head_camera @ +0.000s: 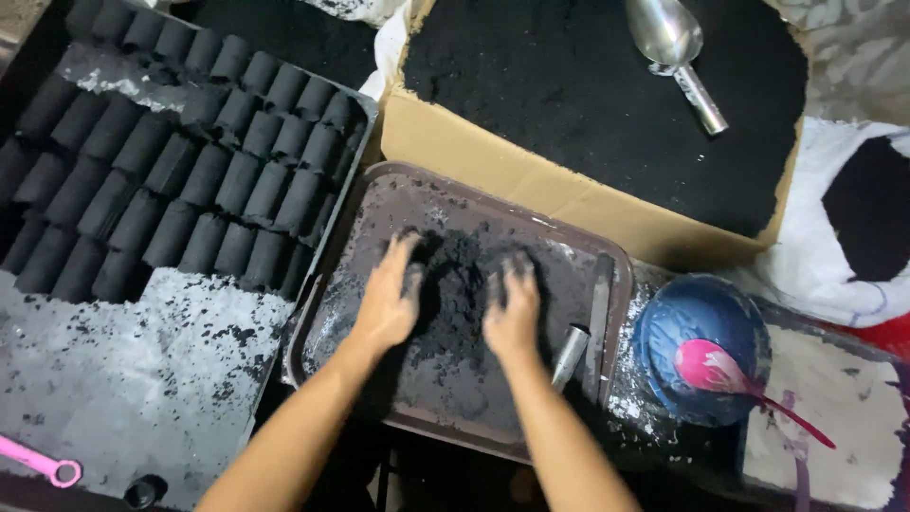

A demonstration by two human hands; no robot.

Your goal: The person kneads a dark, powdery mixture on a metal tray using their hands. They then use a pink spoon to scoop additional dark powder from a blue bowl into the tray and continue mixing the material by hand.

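Both hands press flat, fingers spread, into a heap of black powder (455,275) on a brown rectangular plastic tray (616,275). The left hand (387,296) and right hand (512,308) grip nothing; a short grey metal tube (570,356) lies just beside the right wrist.

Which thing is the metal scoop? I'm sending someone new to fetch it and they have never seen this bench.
Start at the brown tray where both hands work black powder, then look beyond it to the cardboard box of the same powder. The metal scoop lies on that powder at the top, the only shiny silver thing among black material.
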